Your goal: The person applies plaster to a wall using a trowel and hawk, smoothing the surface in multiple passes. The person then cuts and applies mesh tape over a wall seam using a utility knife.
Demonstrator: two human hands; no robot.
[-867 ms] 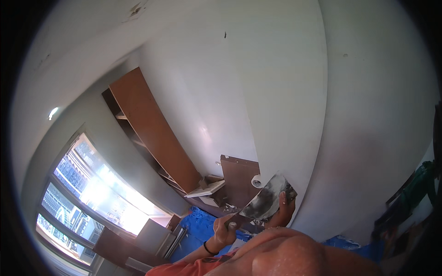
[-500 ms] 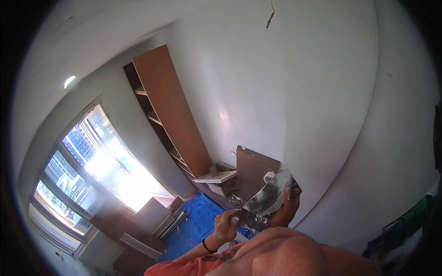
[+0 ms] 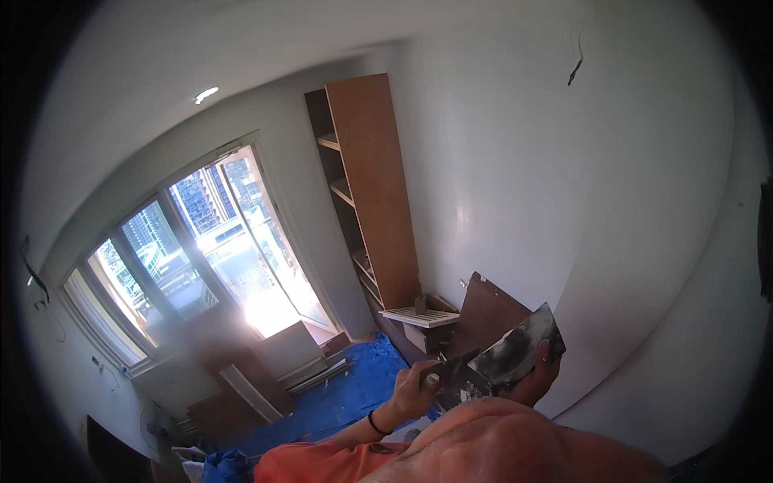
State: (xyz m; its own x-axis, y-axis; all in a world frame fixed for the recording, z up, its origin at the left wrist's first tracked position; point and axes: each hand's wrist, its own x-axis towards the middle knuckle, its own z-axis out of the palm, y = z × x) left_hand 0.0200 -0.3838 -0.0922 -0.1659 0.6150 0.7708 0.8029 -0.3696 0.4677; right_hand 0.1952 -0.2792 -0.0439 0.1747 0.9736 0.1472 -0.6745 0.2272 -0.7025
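My left hand [image 3: 412,394], with a black band at its wrist, is closed round the handle of a putty knife [image 3: 460,369]. The knife's dark blade points right and reaches the near edge of a flat plate [image 3: 515,354], smeared with black and white; whether they touch I cannot tell. Gripping that plate by its right side is my right hand [image 3: 545,377], thumb on the upper face and the other fingers mostly hidden behind it. Both tools are held up in front of my chest, over the floor.
A tall brown shelf unit [image 3: 374,193] stands against the far wall beside a bright window [image 3: 209,233]. Brown boards [image 3: 491,310] lean by the right wall. Blue sheeting [image 3: 354,386] covers part of the floor, with loose panels [image 3: 250,394] on it. A wire [image 3: 576,68] hangs above.
My view has swung left, so the room appears shifted right, and more of the left wall shows. Both hands keep hold of the knife and plate. The white roll behind the plate is now hidden.
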